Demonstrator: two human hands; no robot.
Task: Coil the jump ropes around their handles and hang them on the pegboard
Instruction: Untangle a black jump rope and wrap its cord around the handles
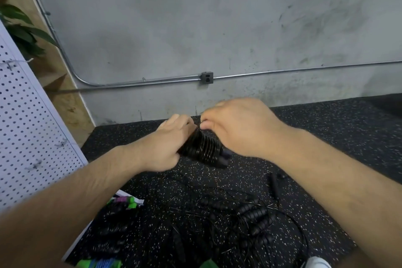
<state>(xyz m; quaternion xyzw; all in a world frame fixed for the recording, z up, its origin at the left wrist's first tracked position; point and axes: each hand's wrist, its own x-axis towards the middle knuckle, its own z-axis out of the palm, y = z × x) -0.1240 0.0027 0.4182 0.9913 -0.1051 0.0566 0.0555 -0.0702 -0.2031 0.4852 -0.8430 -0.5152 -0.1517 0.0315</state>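
The left hand (167, 143) is gripping a black jump rope (202, 150) from the left side, its fingers curling round the paired handles and the cord wound over them. The right hand (237, 128) is closing over the bundle from the right, with thumb and forefinger pinching together at the upper edge of the coil. They seem to be nipping the cord there, though the strand itself is too thin and blurred to make out. The bundle is being held in the air between both hands, above the speckled floor mat (337, 137).

Judging by the tight turns covering most of the handles, the coiling of this rope is nearing its end. The next move is likely calling for the loose tail to be tucked or locked under a turn, so the winding is not springing open, before the bundle is carried left.

Below the hands, more black ropes (254, 215) are lying loose and tangled on the mat, with green handles (128, 201) near them. To the left a white pegboard (26, 128) is standing with bare wire hooks (62, 143).
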